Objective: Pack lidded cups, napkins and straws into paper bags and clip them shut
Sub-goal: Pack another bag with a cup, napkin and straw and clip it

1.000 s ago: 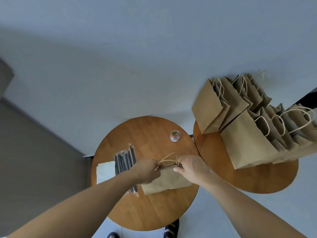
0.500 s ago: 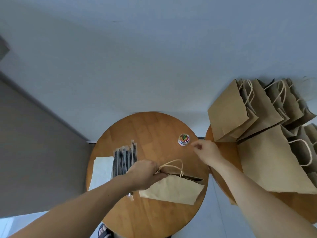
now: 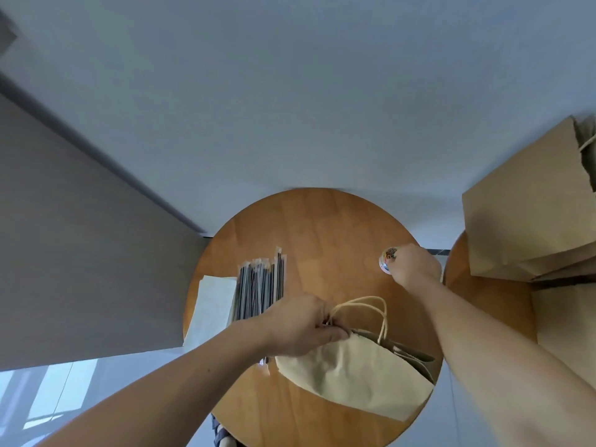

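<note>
A brown paper bag (image 3: 354,379) with rope handles lies on the round wooden table (image 3: 309,227). My left hand (image 3: 300,327) pinches the bag's top edge at its left corner. My right hand (image 3: 414,264) rests on a small round tub of coloured clips (image 3: 387,257) at the table's right side, fingers curled over it. Whether the fingers hold a clip is hidden. A bundle of wrapped black straws (image 3: 261,288) and a stack of white napkins (image 3: 214,308) lie left of the bag. No cups are visible.
A second round table (image 3: 487,298) stands to the right, carrying several standing brown paper bags (image 3: 529,214). A grey wall and a dark panel rise behind and to the left. Feet show below the table's near edge.
My right hand let go of the bag's top and moved up and right onto the clip tub. The left hand kept its pinch on the bag. The camera view shifted left.
</note>
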A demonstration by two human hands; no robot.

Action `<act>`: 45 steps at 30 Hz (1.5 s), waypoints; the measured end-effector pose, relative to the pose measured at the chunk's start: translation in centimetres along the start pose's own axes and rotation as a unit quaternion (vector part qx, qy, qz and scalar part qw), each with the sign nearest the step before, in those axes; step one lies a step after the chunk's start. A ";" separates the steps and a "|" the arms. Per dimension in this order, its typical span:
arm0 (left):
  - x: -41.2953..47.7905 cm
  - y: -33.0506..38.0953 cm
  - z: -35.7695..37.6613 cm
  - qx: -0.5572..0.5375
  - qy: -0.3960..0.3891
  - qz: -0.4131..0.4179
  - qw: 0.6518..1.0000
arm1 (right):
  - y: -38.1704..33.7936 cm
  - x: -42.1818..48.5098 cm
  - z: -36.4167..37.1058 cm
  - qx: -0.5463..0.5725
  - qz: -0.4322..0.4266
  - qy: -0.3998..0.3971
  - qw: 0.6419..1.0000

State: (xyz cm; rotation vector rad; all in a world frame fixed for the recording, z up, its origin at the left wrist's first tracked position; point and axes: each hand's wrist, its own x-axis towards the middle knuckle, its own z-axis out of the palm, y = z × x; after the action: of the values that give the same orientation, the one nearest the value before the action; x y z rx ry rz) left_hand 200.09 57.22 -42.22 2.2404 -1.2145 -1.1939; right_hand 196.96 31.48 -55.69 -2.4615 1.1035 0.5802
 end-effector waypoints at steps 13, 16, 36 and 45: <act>-0.4 0.1 0.0 -0.013 0.013 0.001 1.000 | 0.6 0.9 1.0 0.081 -0.024 0.043 0.995; -0.4 0.3 0.0 0.014 0.011 0.000 1.000 | 0.6 -0.8 -0.4 0.226 -0.055 0.073 0.970; -2.7 3.0 0.5 0.133 0.036 -0.022 0.990 | -1.3 -28.8 -8.0 0.426 -0.181 0.102 0.881; -3.1 2.6 0.9 0.184 0.044 0.037 0.981 | -2.0 -27.9 -3.4 0.178 -0.229 0.246 0.925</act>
State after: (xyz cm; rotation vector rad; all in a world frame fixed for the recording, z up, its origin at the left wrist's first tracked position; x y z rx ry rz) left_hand 197.09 58.32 -39.56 2.4463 -1.5752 -0.8892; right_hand 182.27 48.03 -38.22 -2.4559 0.6583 -0.3694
